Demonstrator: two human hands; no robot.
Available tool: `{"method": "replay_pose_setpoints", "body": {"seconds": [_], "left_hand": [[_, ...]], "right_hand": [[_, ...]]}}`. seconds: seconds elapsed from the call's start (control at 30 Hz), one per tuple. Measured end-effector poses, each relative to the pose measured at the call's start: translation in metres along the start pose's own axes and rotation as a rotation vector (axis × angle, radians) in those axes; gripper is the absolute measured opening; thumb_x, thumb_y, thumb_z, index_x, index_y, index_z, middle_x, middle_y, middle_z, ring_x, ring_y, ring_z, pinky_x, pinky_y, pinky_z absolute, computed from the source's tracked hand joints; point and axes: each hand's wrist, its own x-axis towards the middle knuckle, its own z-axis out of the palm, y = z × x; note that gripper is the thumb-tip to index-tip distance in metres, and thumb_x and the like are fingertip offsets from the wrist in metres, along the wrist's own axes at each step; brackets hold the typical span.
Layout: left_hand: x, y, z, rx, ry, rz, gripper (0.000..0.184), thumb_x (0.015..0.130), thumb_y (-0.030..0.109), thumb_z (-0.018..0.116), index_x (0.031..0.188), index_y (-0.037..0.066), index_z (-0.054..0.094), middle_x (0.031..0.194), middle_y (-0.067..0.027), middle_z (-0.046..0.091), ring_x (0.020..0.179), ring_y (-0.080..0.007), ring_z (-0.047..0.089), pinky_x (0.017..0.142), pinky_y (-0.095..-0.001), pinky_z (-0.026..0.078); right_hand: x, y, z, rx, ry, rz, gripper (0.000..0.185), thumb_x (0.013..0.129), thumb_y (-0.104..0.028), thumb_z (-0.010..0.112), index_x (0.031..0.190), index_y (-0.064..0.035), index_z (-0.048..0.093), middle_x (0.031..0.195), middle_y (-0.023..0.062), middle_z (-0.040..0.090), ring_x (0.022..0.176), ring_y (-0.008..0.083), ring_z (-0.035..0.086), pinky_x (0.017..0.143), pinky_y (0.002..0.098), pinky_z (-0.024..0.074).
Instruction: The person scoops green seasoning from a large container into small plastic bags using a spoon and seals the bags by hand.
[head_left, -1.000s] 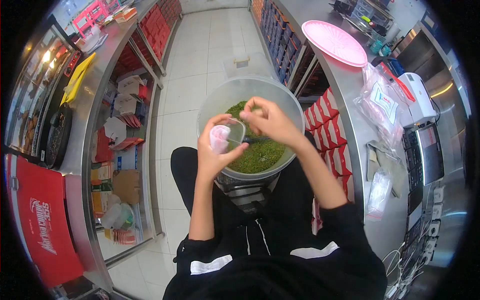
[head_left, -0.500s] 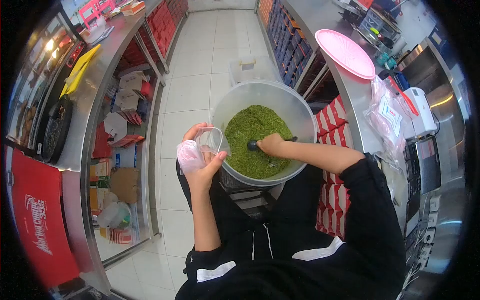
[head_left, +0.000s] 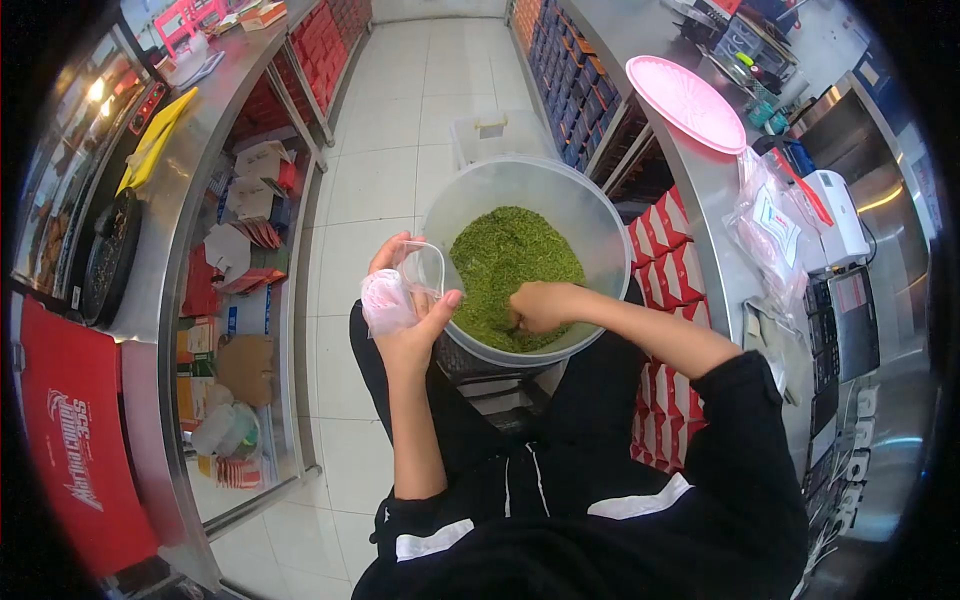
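Observation:
Between the knees stands a large translucent tub (head_left: 600, 235) with shredded green leaf-like stuff (head_left: 510, 240) in it. My right hand (head_left: 545, 306) is down in the green stuff, its fingers curled closed round a black scoop that is now almost wholly hidden by the hand and the shreds. Just left of the tub's rim, my left hand (head_left: 408, 345) grips a clear plastic cup (head_left: 424, 268), whose round mouth leans toward the tub. Against the same palm sits a bunched pink-and-clear plastic wrap (head_left: 387, 302); whether it is part of the cup I cannot tell.
A second clear bin (head_left: 500, 138) stands behind the tub. On the right counter lie a pink round lid (head_left: 685, 103) and plastic bags (head_left: 770, 225). Red-and-white boxes (head_left: 665, 240) are stacked below it. The left counter (head_left: 190, 190) holds a yellow board (head_left: 157, 140).
My right hand has moved down and toward me in the green stuff, and the black scoop has gone from sight. My left hand stays nearly in place with the cup.

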Motion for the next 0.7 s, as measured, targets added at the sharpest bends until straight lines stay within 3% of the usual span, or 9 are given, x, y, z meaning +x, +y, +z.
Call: {"method": "replay_pose_setpoints", "body": {"seconds": [0.13, 0.2, 0.23, 0.27, 0.33, 0.53, 0.7], "left_hand": [[0.002, -0.005, 0.005, 0.080, 0.027, -0.025, 0.073, 0.061, -0.002, 0.073, 0.123, 0.000, 0.036, 0.115, -0.0124, 0.047, 0.110, -0.0200, 0.044, 0.095, -0.0325, 0.033], [0.004, -0.002, 0.009, 0.114, 0.034, -0.049, 0.072, 0.062, -0.003, 0.072, 0.124, -0.001, 0.035, 0.116, -0.0126, 0.047, 0.110, -0.0199, 0.044, 0.094, -0.0322, 0.034], [0.004, -0.001, 0.011, 0.127, 0.036, -0.055, 0.072, 0.062, -0.003, 0.072, 0.124, -0.001, 0.035, 0.117, -0.0127, 0.047, 0.110, -0.0198, 0.044, 0.094, -0.0321, 0.034], [0.005, -0.001, 0.013, 0.137, 0.041, -0.059, 0.070, 0.063, -0.004, 0.072, 0.124, -0.001, 0.036, 0.117, -0.0128, 0.047, 0.110, -0.0196, 0.044, 0.093, -0.0318, 0.035], [0.006, -0.002, 0.017, 0.148, 0.042, -0.057, 0.069, 0.063, -0.004, 0.072, 0.123, -0.002, 0.037, 0.116, -0.0129, 0.048, 0.110, -0.0194, 0.044, 0.092, -0.0316, 0.036], [0.009, -0.020, 0.028, 0.299, 0.050, -0.053, 0.063, 0.062, -0.003, 0.073, 0.118, -0.002, 0.043, 0.112, -0.0126, 0.052, 0.106, -0.0185, 0.048, 0.091, -0.0302, 0.037], [0.013, -0.045, 0.032, 0.371, -0.027, 0.029, 0.058, 0.062, 0.001, 0.075, 0.113, -0.002, 0.048, 0.110, -0.0109, 0.054, 0.103, -0.0183, 0.050, 0.088, -0.0296, 0.039]], "right_hand": [[-0.025, 0.016, -0.009, 0.224, 0.104, -0.052, 0.025, 0.074, -0.008, 0.058, 0.097, -0.0003, 0.063, 0.078, 0.0133, 0.065, 0.070, 0.0221, 0.063, 0.065, 0.0345, 0.0475], [-0.041, 0.023, -0.022, 0.513, 0.083, -0.037, 0.026, 0.077, -0.010, 0.057, 0.101, -0.0013, 0.062, 0.075, 0.0093, 0.064, 0.064, 0.0166, 0.060, 0.060, 0.0316, 0.0454], [-0.049, 0.027, -0.024, 0.613, 0.127, -0.030, 0.025, 0.081, -0.011, 0.056, 0.103, -0.0011, 0.061, 0.066, 0.0031, 0.060, 0.056, 0.0105, 0.054, 0.053, 0.0259, 0.0416], [-0.055, 0.033, -0.022, 0.614, 0.133, -0.035, 0.025, 0.081, -0.011, 0.056, 0.103, -0.0011, 0.061, 0.066, 0.0031, 0.060, 0.056, 0.0105, 0.054, 0.053, 0.0259, 0.0416], [-0.064, 0.043, -0.020, 0.948, 0.224, 0.001, 0.026, 0.084, -0.010, 0.053, 0.106, 0.0007, 0.059, 0.061, -0.0011, 0.054, 0.052, 0.0062, 0.047, 0.048, 0.0217, 0.0372], [-0.075, 0.048, -0.015, 1.083, 0.483, 0.135, 0.026, 0.086, -0.009, 0.051, 0.108, 0.0028, 0.057, 0.061, -0.0030, 0.050, 0.050, 0.0040, 0.041, 0.045, 0.0202, 0.0338], [-0.075, 0.041, -0.012, 1.183, 0.663, 0.066, 0.025, 0.086, -0.009, 0.051, 0.107, 0.0025, 0.058, 0.061, -0.0035, 0.050, 0.051, 0.0044, 0.041, 0.046, 0.0200, 0.0340]]}}
